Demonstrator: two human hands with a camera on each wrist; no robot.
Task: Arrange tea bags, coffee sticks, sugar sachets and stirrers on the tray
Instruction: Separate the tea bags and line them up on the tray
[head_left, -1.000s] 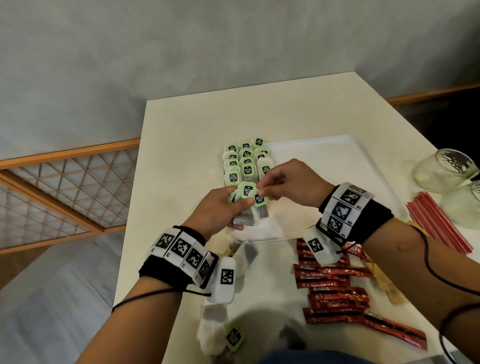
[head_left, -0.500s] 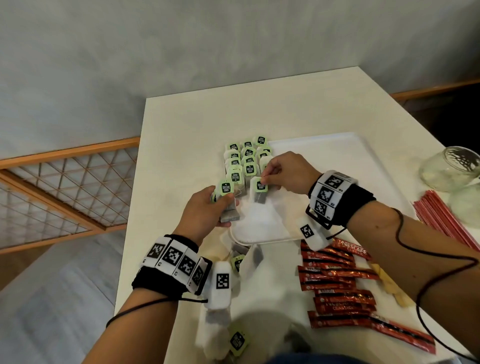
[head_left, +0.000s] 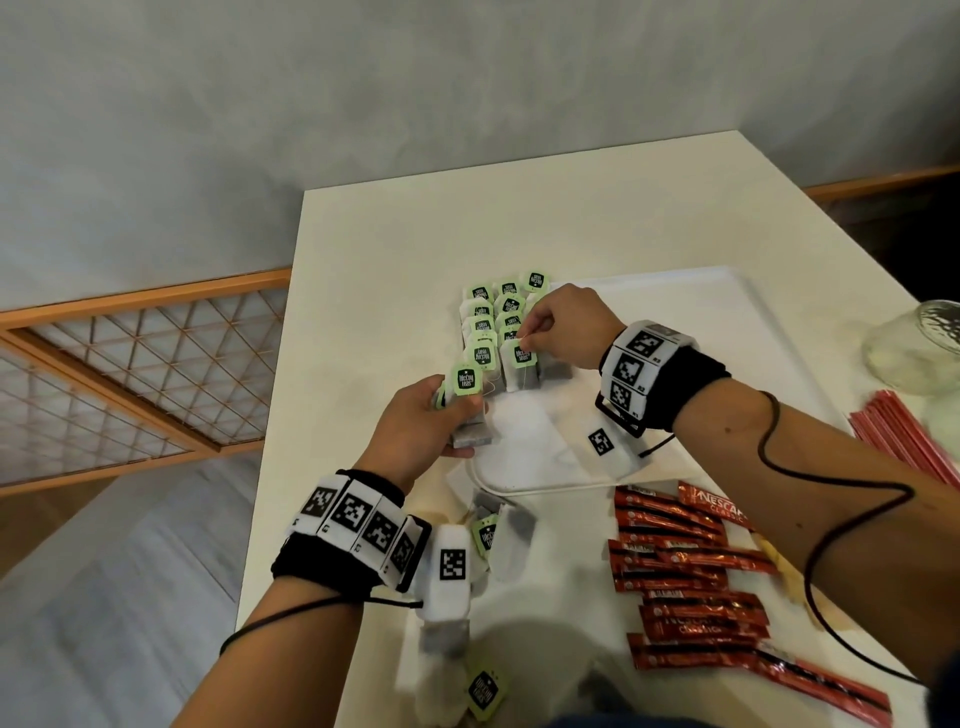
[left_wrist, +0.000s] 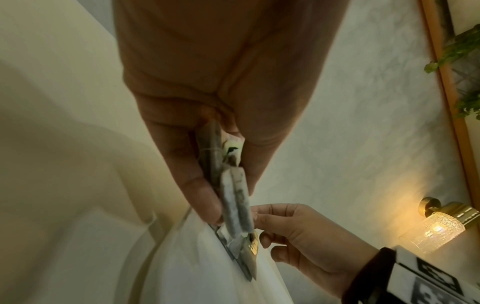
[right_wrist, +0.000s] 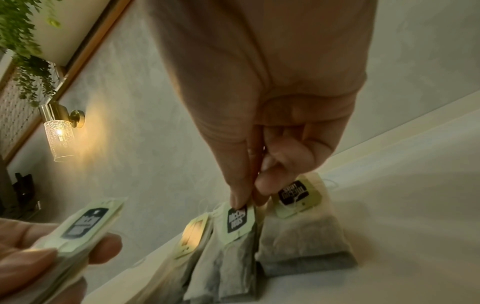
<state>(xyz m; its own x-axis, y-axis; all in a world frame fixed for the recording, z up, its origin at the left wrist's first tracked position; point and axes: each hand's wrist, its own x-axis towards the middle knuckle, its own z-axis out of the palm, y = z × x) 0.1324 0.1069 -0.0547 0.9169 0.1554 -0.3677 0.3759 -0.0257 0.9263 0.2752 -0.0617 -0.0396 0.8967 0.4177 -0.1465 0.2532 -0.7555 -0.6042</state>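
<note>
Several green-tagged tea bags (head_left: 493, 317) stand in rows at the left end of the white tray (head_left: 727, 312). My right hand (head_left: 527, 336) pinches the top of the front tea bag (head_left: 521, 366) in the middle row, which rests on the tray. In the right wrist view, its thumb and fingertips (right_wrist: 237, 200) pinch that bag's tag (right_wrist: 236, 218). My left hand (head_left: 457, 415) hovers just left of the tray's near corner. It grips a small stack of tea bags (head_left: 470, 410), seen edge-on in the left wrist view as the stack (left_wrist: 233, 195).
Red coffee sticks (head_left: 685, 571) lie on the table in front of the tray. Red stirrers (head_left: 904, 436) and a glass jar (head_left: 914, 348) sit at the right. Loose tea bags (head_left: 498, 530) lie near the table's front. The table's left edge (head_left: 280, 415) is close to my left hand.
My right hand drew one tea bag from the left hand's stack, carried it away from me and set it at the front of the middle row. The left hand kept the other bags.
</note>
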